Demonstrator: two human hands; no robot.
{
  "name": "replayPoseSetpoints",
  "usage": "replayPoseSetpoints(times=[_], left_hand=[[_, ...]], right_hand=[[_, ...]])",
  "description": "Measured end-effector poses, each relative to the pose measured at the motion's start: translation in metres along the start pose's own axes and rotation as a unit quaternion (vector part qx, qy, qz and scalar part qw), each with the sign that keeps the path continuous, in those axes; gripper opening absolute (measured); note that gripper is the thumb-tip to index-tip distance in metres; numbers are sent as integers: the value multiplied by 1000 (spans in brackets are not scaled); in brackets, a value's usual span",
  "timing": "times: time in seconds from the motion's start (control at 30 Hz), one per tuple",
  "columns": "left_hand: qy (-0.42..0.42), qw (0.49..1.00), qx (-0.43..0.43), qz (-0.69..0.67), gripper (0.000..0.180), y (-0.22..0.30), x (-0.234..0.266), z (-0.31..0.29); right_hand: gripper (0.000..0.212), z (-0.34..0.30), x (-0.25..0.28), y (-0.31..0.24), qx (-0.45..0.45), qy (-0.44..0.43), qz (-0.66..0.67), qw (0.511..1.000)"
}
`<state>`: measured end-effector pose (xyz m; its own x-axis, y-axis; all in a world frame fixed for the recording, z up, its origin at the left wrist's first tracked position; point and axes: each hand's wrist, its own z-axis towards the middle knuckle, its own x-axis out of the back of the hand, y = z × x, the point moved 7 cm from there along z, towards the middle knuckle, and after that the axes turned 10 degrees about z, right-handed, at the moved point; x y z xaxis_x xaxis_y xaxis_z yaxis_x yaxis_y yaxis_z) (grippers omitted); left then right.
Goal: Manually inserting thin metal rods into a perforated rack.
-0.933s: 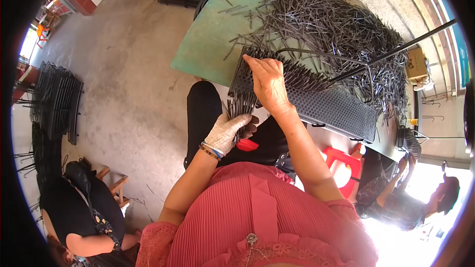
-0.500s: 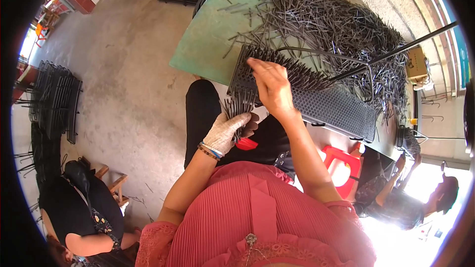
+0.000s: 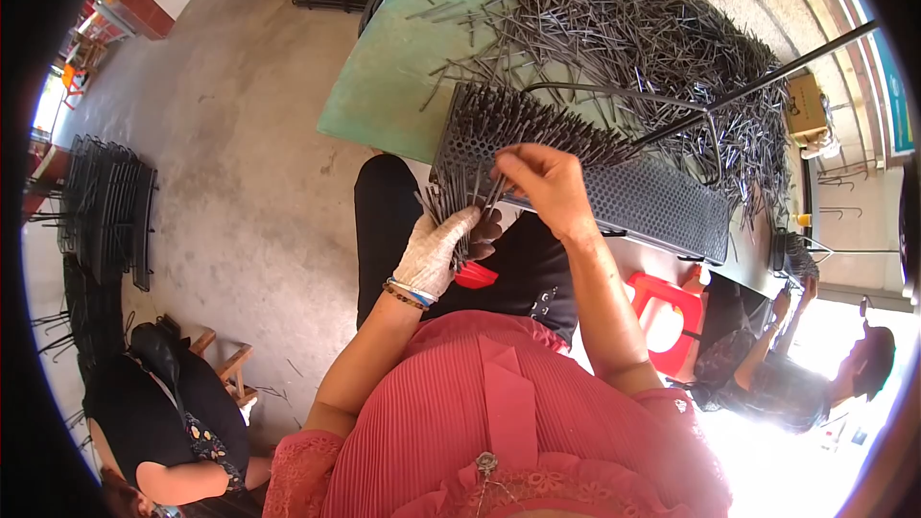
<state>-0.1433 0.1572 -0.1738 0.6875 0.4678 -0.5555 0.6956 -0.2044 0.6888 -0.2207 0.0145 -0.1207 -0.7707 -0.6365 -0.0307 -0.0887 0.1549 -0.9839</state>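
Note:
My left hand (image 3: 436, 247), in a white glove with dark fingertips, is closed round a bundle of thin dark rods (image 3: 444, 201). Bare, my right hand (image 3: 549, 187) pinches a few rods at the bundle's upper right side. Just beyond both hands lies a long black perforated rack (image 3: 662, 206), slanting down to the right. Many short rods (image 3: 537, 125) stand upright in the holes along its far left part, while the near holes and the right end show bare. A black metal frame (image 3: 710, 115) reaches over the rack from the right.
A large heap of loose dark rods (image 3: 643, 29) covers much of the green table (image 3: 384, 77). A red plastic stool (image 3: 662, 326) stands at the right, near a co-worker (image 3: 767, 374). Another person (image 3: 163, 412) sits at lower left. Black racks (image 3: 106, 211) are stacked at the left.
My right hand has come back from the rack toward the bundle and now pinches rods there. My left hand keeps its hold on the bundle.

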Motion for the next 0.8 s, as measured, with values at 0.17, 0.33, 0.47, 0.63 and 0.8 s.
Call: replayPoseSetpoints(times=[0.17, 0.33, 0.47, 0.63, 0.8], left_hand=[[4, 1000, 13, 27, 28, -2, 1, 1], [9, 1000, 16, 14, 26, -3, -1, 2], [7, 999, 28, 17, 24, -4, 4, 2], [7, 1000, 18, 11, 28, -4, 5, 2], [-3, 1000, 22, 5, 28, -6, 6, 5]], right_hand=[[20, 11, 6, -31, 160, 93, 3, 983], [21, 25, -9, -30, 205, 92, -126, 966], [21, 26, -9, -35, 211, 93, -151, 961], [21, 26, -20, -40, 253, 48, -218, 941], [20, 25, -29, -40, 342, 27, -240, 908]])
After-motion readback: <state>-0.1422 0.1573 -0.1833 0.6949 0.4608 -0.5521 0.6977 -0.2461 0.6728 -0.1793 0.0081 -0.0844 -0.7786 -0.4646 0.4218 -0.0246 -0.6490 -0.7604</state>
